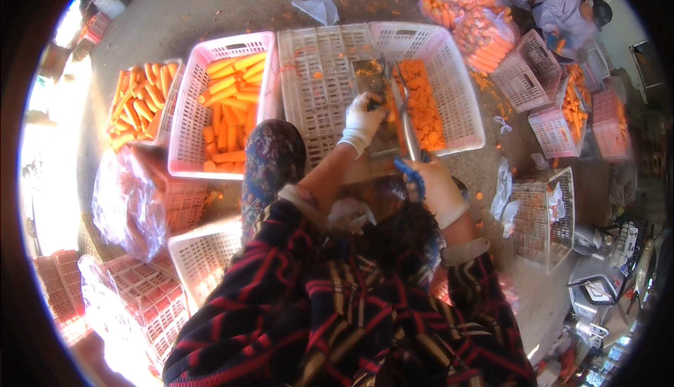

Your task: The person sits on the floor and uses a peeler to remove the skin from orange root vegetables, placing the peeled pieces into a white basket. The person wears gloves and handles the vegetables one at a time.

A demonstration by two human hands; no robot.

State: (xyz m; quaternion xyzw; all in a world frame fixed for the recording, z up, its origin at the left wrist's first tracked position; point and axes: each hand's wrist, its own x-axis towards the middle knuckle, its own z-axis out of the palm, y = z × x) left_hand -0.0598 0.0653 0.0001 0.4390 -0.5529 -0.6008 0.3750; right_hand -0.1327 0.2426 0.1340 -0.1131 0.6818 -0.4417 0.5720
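My left hand (365,118), in a pale glove with dark fingertips, rests at the edge of a dark cutting surface (383,139) on an upturned plastic crate (318,55). Whether it holds anything is hidden. My right hand (433,187), gloved with blue at the fingers, grips the metal handle of a long cutting blade (408,129) that runs away from me over the board's right side. Just right of the blade, cut carrot slices (421,100) fill part of a pinkish-white crate (458,87). Left of the upturned crate, whole and cut carrots (229,102) lie in another crate (181,123).
A further crate of carrots (139,102) stands far left, above a clear plastic bag (129,202). Bagged carrots (474,23) lie at the upper right, near a person (566,18) among crates. A wire-like crate (542,218) and a motorcycle (595,287) stand at right.
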